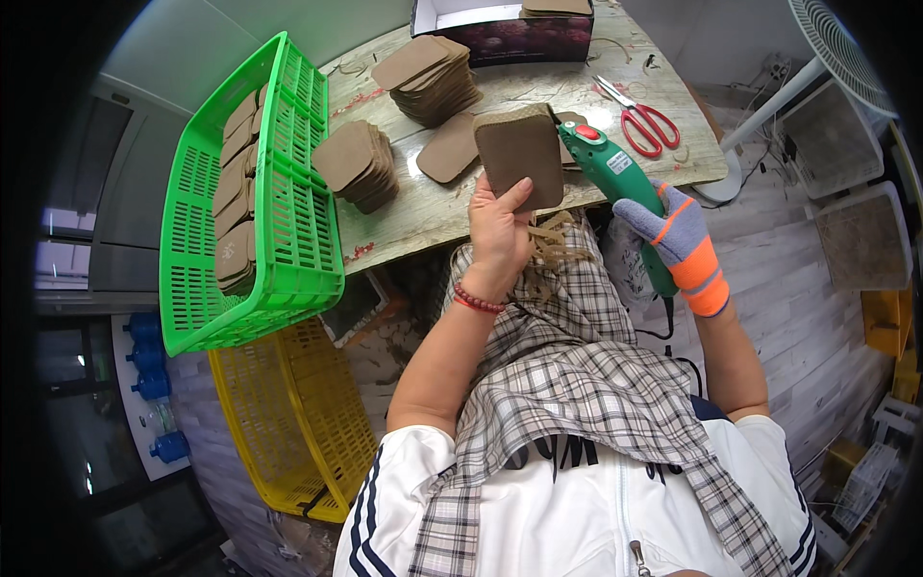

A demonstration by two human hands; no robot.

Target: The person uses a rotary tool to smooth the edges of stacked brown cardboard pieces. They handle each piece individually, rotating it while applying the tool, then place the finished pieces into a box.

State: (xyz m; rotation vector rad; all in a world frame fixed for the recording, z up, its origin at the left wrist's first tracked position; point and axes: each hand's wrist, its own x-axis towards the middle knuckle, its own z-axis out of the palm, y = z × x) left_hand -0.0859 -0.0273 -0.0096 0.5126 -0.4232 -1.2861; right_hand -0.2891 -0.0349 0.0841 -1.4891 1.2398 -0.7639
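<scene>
My bare left hand [498,226] pinches the lower edge of a brown rounded-corner fabric pad [519,154], held up over the table's near edge. In an orange-and-grey glove, my right hand [681,252] is wrapped round a green corded electric cutter [615,165] with a red switch. The cutter's head meets the pad's upper right edge; its blade is too small to make out. Behind the held pad, a loose brown pad [447,149] lies flat on the table. Thin brown trimmings [556,240] rest on my checked apron [567,308] below.
Two stacks of brown pads, a near one [356,163] and a far one [428,77], stand on the table [394,231]. Red-handled scissors [646,125] lie at right, a dark box [505,38] behind. A green crate [298,202] holds more pads; a yellow crate [288,413] sits below.
</scene>
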